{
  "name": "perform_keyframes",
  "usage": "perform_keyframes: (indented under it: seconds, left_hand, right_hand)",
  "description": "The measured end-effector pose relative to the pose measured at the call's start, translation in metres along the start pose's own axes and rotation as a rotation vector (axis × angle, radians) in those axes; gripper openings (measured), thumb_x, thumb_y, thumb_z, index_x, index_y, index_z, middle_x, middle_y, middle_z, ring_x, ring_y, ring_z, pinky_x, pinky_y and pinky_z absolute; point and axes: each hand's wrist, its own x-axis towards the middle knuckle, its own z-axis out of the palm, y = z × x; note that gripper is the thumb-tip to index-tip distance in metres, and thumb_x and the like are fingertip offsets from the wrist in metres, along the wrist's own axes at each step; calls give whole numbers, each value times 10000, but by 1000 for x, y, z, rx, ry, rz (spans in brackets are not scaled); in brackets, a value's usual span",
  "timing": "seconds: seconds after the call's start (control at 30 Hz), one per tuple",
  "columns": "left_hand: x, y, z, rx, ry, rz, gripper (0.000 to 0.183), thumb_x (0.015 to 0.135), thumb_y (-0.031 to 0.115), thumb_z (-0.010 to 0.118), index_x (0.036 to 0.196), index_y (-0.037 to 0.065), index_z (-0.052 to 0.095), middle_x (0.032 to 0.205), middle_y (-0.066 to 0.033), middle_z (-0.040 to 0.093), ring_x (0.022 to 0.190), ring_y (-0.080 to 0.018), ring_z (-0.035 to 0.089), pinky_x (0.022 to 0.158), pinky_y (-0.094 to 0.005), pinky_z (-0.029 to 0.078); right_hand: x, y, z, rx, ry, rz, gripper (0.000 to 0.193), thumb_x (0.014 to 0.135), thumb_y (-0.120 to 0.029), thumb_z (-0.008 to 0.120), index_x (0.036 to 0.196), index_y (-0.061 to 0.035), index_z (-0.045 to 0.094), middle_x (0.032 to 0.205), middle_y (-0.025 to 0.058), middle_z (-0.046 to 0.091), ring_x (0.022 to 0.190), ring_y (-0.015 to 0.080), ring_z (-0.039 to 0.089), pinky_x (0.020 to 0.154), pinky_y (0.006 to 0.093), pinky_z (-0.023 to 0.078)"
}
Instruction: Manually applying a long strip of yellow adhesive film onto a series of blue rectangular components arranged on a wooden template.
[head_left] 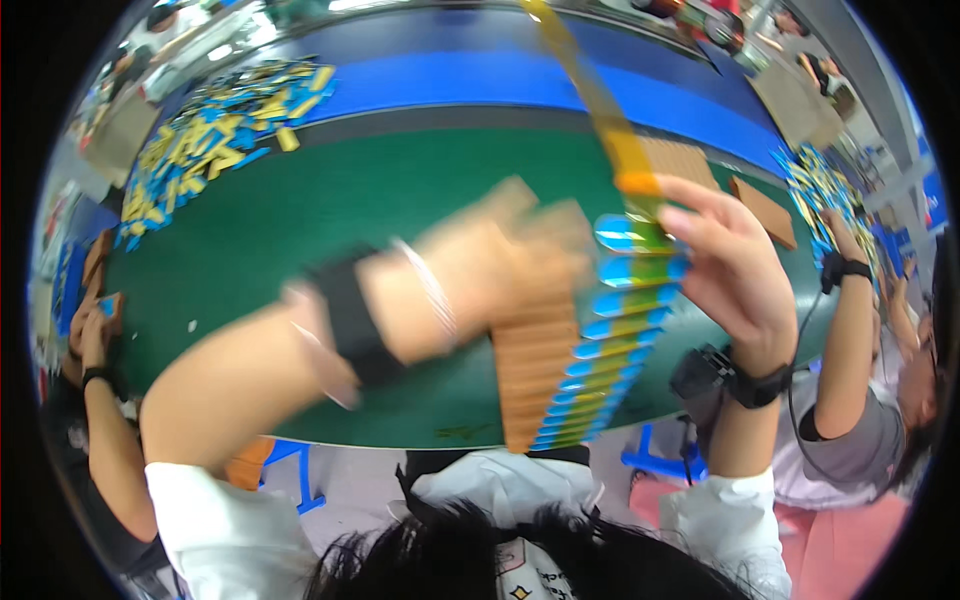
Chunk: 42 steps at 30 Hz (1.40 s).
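Observation:
My right hand (735,250) pinches a strip of clear amber tape (610,125) between thumb and fingers. The tape stretches up past the top of the view. Below that hand, a row of shiny blue pieces (620,302) overlaps in steps, and a yellowish band runs down its middle. This row lies along the right side of a brown corrugated cardboard piece (525,385) near the table's front edge. My left hand (510,245) is over the cardboard's upper end, left of the blue row. Motion smears its fingers, so what it holds or touches cannot be made out.
The green table mat (250,250) lies under my arms. Loose blue and yellow pieces (205,150) are heaped at the far left; another heap (825,200) lies at the right. More cardboard (765,212) is at the back right. Co-workers' arms (845,350) flank me. Behind runs a blue belt (430,75).

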Motion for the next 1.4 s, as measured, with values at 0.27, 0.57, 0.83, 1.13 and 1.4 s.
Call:
perform_keyframes:
  seconds: [0.27, 0.57, 0.83, 1.13, 1.4]
  left_hand:
    - [-36, 53, -4, -227, -229, -152, 314, 675, 159, 529, 987, 129, 548, 980, -28, 531, 1042, -192, 454, 941, -425, 309]
    - [-249, -84, -65, -104, -940, -947, 783, 465, 17, 721, 1165, 99, 379, 1104, -65, 462, 1077, -238, 447, 978, -467, 264]
    - [-313, -164, -23, -25, -950, -1035, 722, 544, 55, 705, 1187, 66, 376, 1132, -108, 445, 1063, -260, 441, 893, -386, 362]
    - [-99, -48, 11, -1349, -10, -1133, 561, 762, 174, 623, 1214, -2, 341, 1085, -113, 501, 952, -168, 501, 826, -296, 403]
    - [-1, 20, 7, -2057, -64, -1281, 514, 759, 84, 617, 1188, -17, 352, 934, -91, 588, 876, -139, 556, 736, -246, 450]
  right_hand:
    - [-1, 11, -13, -50, 101, 33, 316, 802, -41, 527, 1089, 35, 419, 922, 117, 583, 850, 172, 578, 757, 270, 459]
    - [23, 77, -5, -311, 139, 166, 307, 787, -92, 584, 1039, -53, 412, 806, 13, 557, 708, 49, 511, 556, 164, 364]
    - [-40, 59, -44, -901, 323, -156, 483, 764, -146, 597, 1169, -14, 371, 1100, 137, 485, 1021, 245, 481, 841, 331, 408]
    - [-102, -1, -211, -1952, 510, 260, 829, 495, 164, 521, 1258, -77, 305, 1301, 95, 332, 1277, 329, 155, 987, 379, 287]
    - [-110, -7, -235, -1541, 256, 196, 758, 487, 75, 625, 1193, -17, 364, 1152, 148, 435, 1065, 305, 444, 878, 309, 384]
